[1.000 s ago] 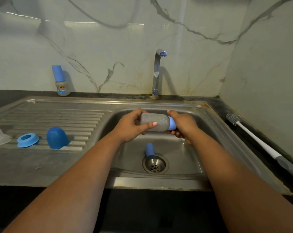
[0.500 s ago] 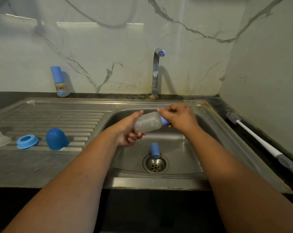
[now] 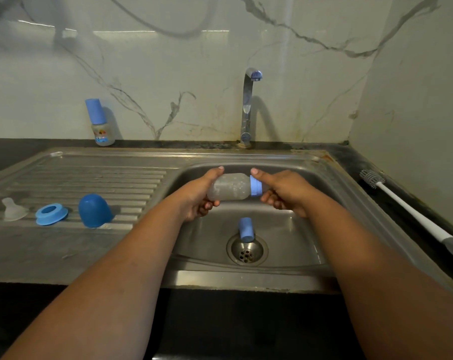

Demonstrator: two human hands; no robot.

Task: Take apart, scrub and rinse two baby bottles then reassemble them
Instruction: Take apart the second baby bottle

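Note:
A cloudy grey baby bottle (image 3: 230, 187) lies sideways above the sink basin, held between both hands. My left hand (image 3: 198, 193) grips its base end. My right hand (image 3: 282, 190) holds the blue collar (image 3: 256, 186) on its neck, thumb on top. A small blue cap (image 3: 246, 229) lies in the basin by the drain (image 3: 247, 252). On the drainboard (image 3: 72, 178) sit a clear teat (image 3: 12, 210), a blue ring (image 3: 51, 213) and a blue dome cap (image 3: 95, 210). A second bottle with a blue cap (image 3: 100, 123) stands against the back wall.
The tap (image 3: 248, 105) rises behind the basin with no water running. A white-handled bottle brush (image 3: 402, 206) lies on the dark counter to the right. The sink rim (image 3: 246, 280) runs along the front.
The bottle has gone from tilted back to level. My right hand has shifted from over the collar to holding it from the side, thumb on top. My left hand now cups the base.

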